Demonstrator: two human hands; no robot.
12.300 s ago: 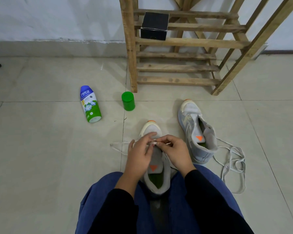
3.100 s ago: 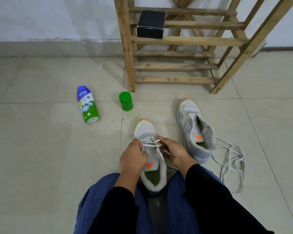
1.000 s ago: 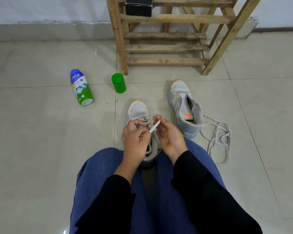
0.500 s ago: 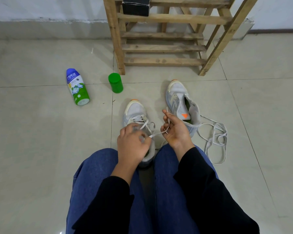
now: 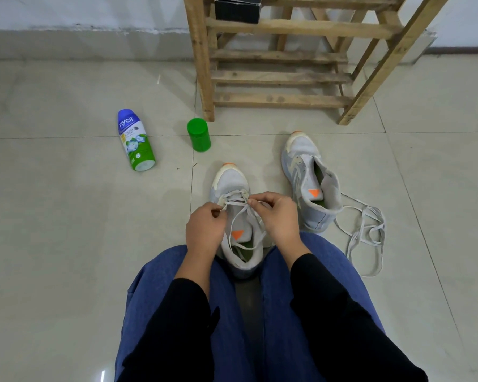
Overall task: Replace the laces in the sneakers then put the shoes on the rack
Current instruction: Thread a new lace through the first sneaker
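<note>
A grey sneaker [image 5: 231, 179] with an orange toe tip stands on the floor between my knees, toe pointing away. A pale lace [image 5: 239, 216] crosses its front eyelets and trails over the tongue. My left hand [image 5: 204, 230] pinches the lace at the shoe's left side. My right hand [image 5: 278, 216] pinches the lace at the right side of the eyelets. The second sneaker [image 5: 308, 180] stands unlaced to the right, with a loose lace [image 5: 366, 230] piled on the floor beside it. The wooden shoe rack [image 5: 279, 75] stands behind both shoes.
A blue and green bottle [image 5: 134, 140] lies on the tiles at the left. A green cylinder-shaped container [image 5: 198, 135] stands near the rack's left leg. A black box [image 5: 238, 8] sits on a rack shelf. My blue-trousered legs fill the lower view.
My right hand has come back from the right, where it pulled the lace out, to the eyelets. My left hand has shifted to the shoe's left edge. The tongue now shows.
</note>
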